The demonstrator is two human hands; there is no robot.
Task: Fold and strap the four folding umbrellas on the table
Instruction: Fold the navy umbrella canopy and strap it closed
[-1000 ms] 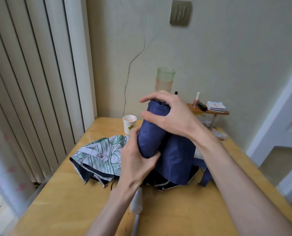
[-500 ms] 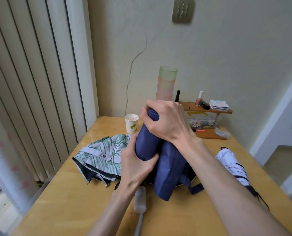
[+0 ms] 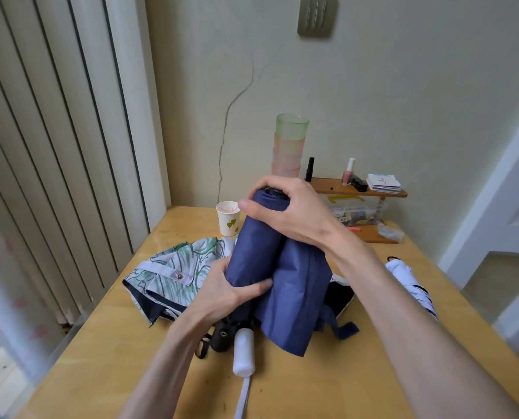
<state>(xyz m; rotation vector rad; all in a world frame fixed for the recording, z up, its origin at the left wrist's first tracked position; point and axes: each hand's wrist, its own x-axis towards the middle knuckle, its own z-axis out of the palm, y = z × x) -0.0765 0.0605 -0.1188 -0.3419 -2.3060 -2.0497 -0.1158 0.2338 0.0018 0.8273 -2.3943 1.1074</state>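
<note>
I hold a navy blue folding umbrella [image 3: 285, 285] upright over the middle of the wooden table [image 3: 107, 358]. My left hand [image 3: 225, 291] grips its lower rolled part. My right hand [image 3: 285, 213] curls over its top end. Loose navy canopy hangs down on the right side, and its strap [image 3: 347, 328] trails on the table. A green-and-white patterned umbrella [image 3: 173, 273] lies unfolded at the left. A white umbrella with dark stripes [image 3: 415, 288] lies rolled at the right. A black handle [image 3: 223, 338] and a white handle [image 3: 244, 352] lie in front.
A paper cup [image 3: 228, 217] stands behind the umbrellas. Stacked plastic cups [image 3: 290, 146] and a small wooden shelf [image 3: 361, 192] with bottles and cards sit against the back wall. Vertical blinds [image 3: 55, 146] run along the table's left edge.
The view has tilted down, so the handles and the white umbrella now show. My right hand has shifted lower on the navy umbrella's top. My left hand keeps its grip.
</note>
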